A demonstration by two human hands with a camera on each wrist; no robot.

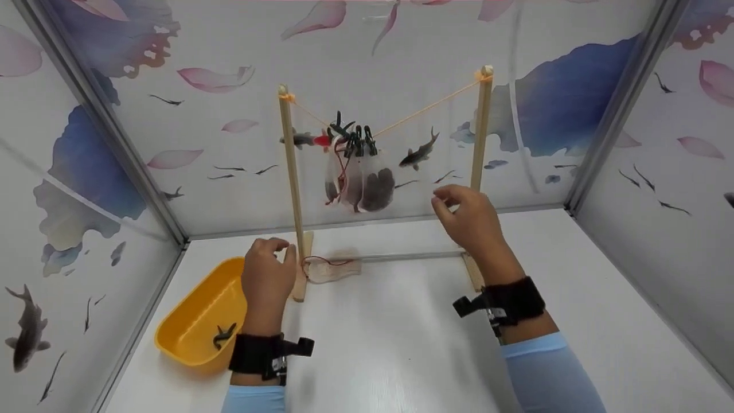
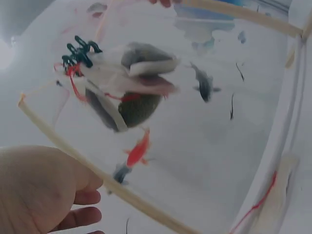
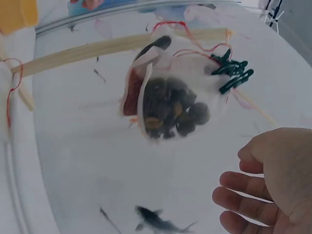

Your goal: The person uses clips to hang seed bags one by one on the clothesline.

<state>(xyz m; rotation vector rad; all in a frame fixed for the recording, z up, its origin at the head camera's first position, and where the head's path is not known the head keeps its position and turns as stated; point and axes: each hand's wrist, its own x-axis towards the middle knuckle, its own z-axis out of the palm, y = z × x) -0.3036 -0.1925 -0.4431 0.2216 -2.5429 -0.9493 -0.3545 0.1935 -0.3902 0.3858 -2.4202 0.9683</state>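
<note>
Several small sheer bags (image 1: 375,186) with red drawstrings hang bunched together from a sagging orange cord (image 1: 427,109), held by dark green clips (image 1: 358,140). In the right wrist view one bag (image 3: 170,105) shows dark, rounded lumps through its fabric. My right hand (image 1: 470,221), fingers loosely bent and holding nothing, is raised to the right of the bags, in front of the right wooden post (image 1: 481,132). My left hand (image 1: 266,278) is lower, beside the foot of the left wooden post (image 1: 291,172), its fingers also loosely bent around nothing.
A yellow basin (image 1: 189,298) stands left of my left forearm, with a dark clip (image 1: 223,335) inside. A flat sheer bag (image 1: 335,272) with a red string lies by the left post's foot. Patterned panels (image 1: 229,189) enclose the white table (image 1: 373,344).
</note>
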